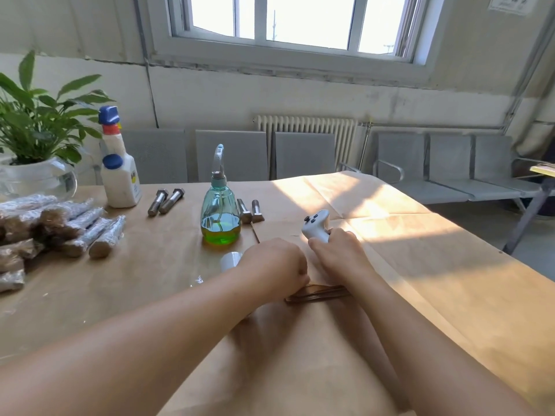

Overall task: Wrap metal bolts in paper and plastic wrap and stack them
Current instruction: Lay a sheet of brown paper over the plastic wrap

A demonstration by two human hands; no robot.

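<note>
1. Left hand (274, 264) sat knuckles-up on the brown paper sheet (300, 340), fingers curled under. What it gripped, if anything, was hidden; can't tell.
2. Right hand (339, 250) was wrapped around the grip of a white controller (315, 225), buttons facing up, just past the left hand.
3. A dark folded edge or roll of paper (318, 294) showed between the two wrists, at the near side of both hands. Couldn't tell whether a bolt was inside.
4. Loose paper sheet lay on top of the paper-covered table (450, 265), running from the hands toward the camera.
5. Two bare bolts (165, 201) lay side by side left of the spray bottle (220, 205), heads away from the camera.
6. Two more bare bolts (250, 210) lay just right of and behind the bottle, heads toward the camera.
7. The spray bottle was clear teal with green liquid in the bottom, upright, left of the hands.
8. Stack of wrapped bolts (60, 229) sat at the left table edge: brown paper ends, shiny plastic film over the shanks, piled roughly parallel.
9. A small white roll end (229, 259) poked out just left of the left hand, partly hidden by it.
10. White bottle with blue caps (120, 178) stood upright behind the stack, a potted plant in a glass bowl (36, 163) at far left.
</note>
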